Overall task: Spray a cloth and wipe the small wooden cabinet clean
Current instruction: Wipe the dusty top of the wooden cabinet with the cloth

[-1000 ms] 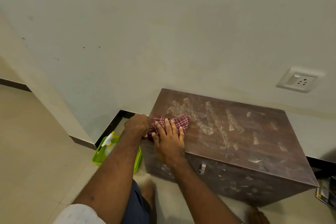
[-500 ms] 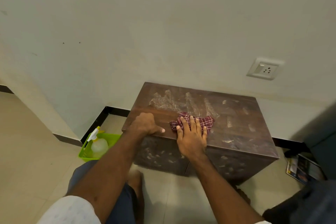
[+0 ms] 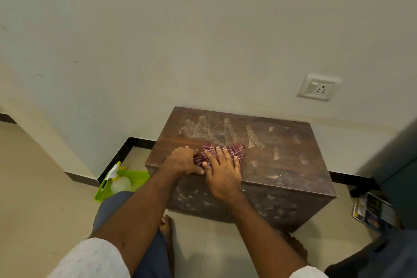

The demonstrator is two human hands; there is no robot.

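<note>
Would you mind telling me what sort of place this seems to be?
Probably a room in a home: tiled floor, a painted wall with a switched socket, and a small wooden cabinet standing against it.

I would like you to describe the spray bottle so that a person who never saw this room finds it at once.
Start at the dark wooden cabinet against the wall. On the floor just left of it sits a bright green basket. The spray bottle stands inside it, a pale rounded bottle with a white trigger head and a yellow tip, the only bottle in view.
</note>
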